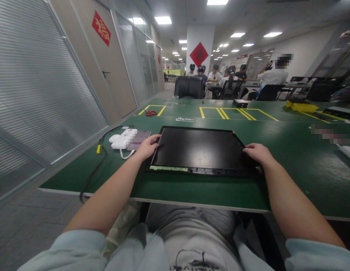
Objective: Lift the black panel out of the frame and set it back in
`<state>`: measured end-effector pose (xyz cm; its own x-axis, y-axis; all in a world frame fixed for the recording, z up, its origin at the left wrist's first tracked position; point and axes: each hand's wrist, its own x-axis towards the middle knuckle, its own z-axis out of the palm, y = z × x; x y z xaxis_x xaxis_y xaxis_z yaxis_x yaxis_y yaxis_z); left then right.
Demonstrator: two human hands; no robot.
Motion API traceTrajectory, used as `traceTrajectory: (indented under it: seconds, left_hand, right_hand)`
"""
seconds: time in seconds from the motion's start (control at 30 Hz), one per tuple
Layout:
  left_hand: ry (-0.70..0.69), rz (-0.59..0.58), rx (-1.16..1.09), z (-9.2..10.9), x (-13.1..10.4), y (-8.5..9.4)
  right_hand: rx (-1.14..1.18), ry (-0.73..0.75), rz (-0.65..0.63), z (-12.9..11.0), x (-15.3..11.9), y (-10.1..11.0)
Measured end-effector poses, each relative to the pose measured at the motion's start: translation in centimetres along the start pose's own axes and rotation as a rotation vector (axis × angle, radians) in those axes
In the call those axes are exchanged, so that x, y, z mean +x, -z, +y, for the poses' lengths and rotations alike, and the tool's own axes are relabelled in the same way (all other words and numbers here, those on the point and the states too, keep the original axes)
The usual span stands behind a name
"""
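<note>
Screen panel (197, 148) lying flat on tabletop (197, 194), green strip (169, 169) showing uncovered along near edge; left hand (148, 147) and right hand (259, 153) gripping opposite side edges; cannot tell whether fastened.

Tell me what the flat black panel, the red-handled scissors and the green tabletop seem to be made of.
Flat black panel: probably glass or plastic, satin, since its face shows only a soft, blurred glow.
Scissors: handles likely plastic, from their even red colour; blades too small to judge.
Tabletop: smooth, low-sheen green surface, perhaps laminate or a mat; the look leaves it open.
</note>
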<state>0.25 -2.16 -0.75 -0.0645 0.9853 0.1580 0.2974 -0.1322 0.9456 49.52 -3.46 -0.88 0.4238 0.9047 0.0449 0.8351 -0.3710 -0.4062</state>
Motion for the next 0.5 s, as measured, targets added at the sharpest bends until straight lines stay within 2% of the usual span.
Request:
traceTrajectory:
  seconds: [0.07,0.17,0.5]
  left_hand:
    - [0.070,-0.020,-0.177,0.6,-0.2,-0.2]
    - [0.127,0.007,-0.324,1.5,-0.4,-0.5]
    - [0.241,0.110,-0.338,2.5,-0.5,-0.6]
  right_hand:
    - [-0.006,0.001,-0.001,0.0,-0.1,0.1]
    - [-0.014,-0.011,-0.008,-0.1,-0.1,0.2]
    - [-0.016,0.015,0.024,0.2,0.1,-0.1]
